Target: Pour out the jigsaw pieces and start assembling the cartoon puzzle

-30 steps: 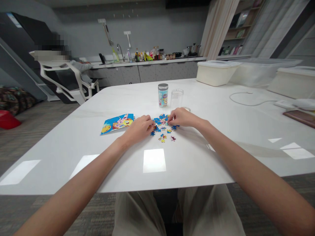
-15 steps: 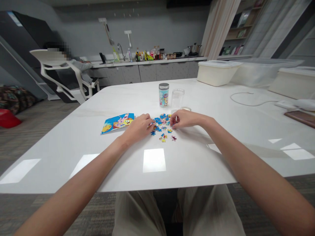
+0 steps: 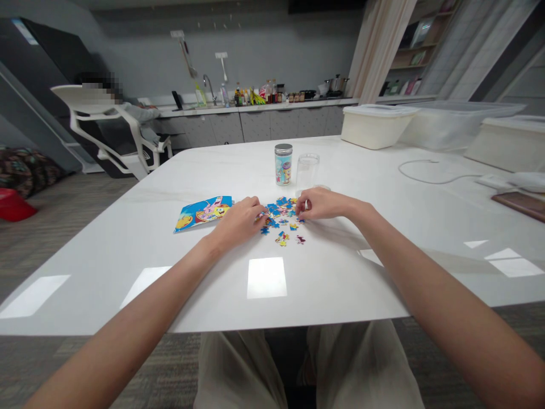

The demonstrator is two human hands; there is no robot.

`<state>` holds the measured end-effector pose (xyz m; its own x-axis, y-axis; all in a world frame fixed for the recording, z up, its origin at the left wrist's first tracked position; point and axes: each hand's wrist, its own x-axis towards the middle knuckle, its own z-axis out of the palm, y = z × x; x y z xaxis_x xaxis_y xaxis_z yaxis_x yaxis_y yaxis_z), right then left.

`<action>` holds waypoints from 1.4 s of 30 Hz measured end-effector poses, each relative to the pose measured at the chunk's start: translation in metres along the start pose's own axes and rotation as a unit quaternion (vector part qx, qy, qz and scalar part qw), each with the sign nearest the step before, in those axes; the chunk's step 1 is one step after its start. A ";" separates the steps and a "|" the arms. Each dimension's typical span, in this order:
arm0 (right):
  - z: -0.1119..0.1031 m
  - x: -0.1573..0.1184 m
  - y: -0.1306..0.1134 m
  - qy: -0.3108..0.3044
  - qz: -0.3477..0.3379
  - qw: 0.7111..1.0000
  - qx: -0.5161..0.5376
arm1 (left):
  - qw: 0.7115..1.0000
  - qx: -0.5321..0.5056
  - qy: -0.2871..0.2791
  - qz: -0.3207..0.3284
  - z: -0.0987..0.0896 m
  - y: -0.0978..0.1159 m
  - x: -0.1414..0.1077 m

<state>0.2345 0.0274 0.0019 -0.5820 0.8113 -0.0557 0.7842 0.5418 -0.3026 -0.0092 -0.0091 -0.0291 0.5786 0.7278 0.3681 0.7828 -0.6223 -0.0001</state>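
Blue and yellow puzzle pieces (image 3: 283, 218) lie in a loose cluster on the white table (image 3: 323, 272), between the person's two hands. The left hand (image 3: 239, 220) rests curled at the left edge of the cluster, fingertips touching the nearest pieces; whether it pinches one cannot be told. The right hand (image 3: 320, 203) sits at the far right edge of the cluster, its fingers bent down onto the pieces, seemingly pinching one, though the grip itself is too small to make out. A few pieces lie apart on the near side. To the left of the left hand lies a cartoon picture card (image 3: 203, 212). Beyond the pieces stand a lidded tin (image 3: 283, 165) and, just right of it, a clear jar (image 3: 307, 170). As a judgement, the puzzle is barely begun: the pieces look scattered and mostly unjoined, so nearly all of the assembly remains.
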 end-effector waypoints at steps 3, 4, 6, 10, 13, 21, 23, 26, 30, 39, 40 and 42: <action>0.001 -0.001 -0.001 -0.020 -0.015 1.000 0.017 | 1.000 -0.003 0.002 0.002 0.001 0.000 -0.001; 0.001 -0.001 -0.002 -0.024 -0.013 0.999 0.021 | 1.000 -0.004 0.002 0.002 0.001 0.000 -0.001; 0.000 -0.001 -0.002 -0.028 -0.009 0.999 0.023 | 1.000 -0.005 0.005 0.003 0.001 0.000 -0.001; -0.001 -0.002 -0.003 -0.021 0.000 0.999 0.027 | 1.000 0.002 0.011 0.004 0.000 0.000 -0.001; -0.002 -0.001 -0.003 -0.018 0.013 0.999 0.031 | 1.000 0.003 0.007 0.003 0.000 0.000 -0.001; 0.000 0.003 0.001 0.009 0.060 0.998 0.010 | 1.000 0.001 0.008 0.002 0.001 -0.001 -0.001; 0.000 0.003 0.002 0.017 0.064 0.998 -0.011 | 1.000 -0.002 0.006 0.003 0.001 -0.001 -0.001; 0.000 0.002 0.003 0.025 0.053 0.998 -0.025 | 1.000 -0.002 0.000 -0.001 0.000 -0.001 -0.001; -0.001 0.001 0.002 0.006 0.036 0.999 -0.025 | 1.000 0.003 -0.008 -0.006 -0.001 0.001 0.000; 0.001 0.000 -0.003 -0.012 0.028 1.000 0.001 | 1.000 0.013 -0.009 -0.008 -0.002 0.001 0.000; 0.001 0.000 -0.003 -0.012 0.028 1.000 0.000 | 1.000 0.014 -0.009 -0.008 -0.002 0.001 0.000; 0.001 -0.001 -0.003 -0.011 0.027 1.000 -0.002 | 1.000 0.015 -0.011 -0.007 -0.002 0.002 0.000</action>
<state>0.2325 0.0251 0.0023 -0.5427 0.8348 -0.0926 0.8157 0.4976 -0.2951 -0.0086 -0.0107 -0.0274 0.5717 0.7433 0.3474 0.7974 -0.6030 -0.0223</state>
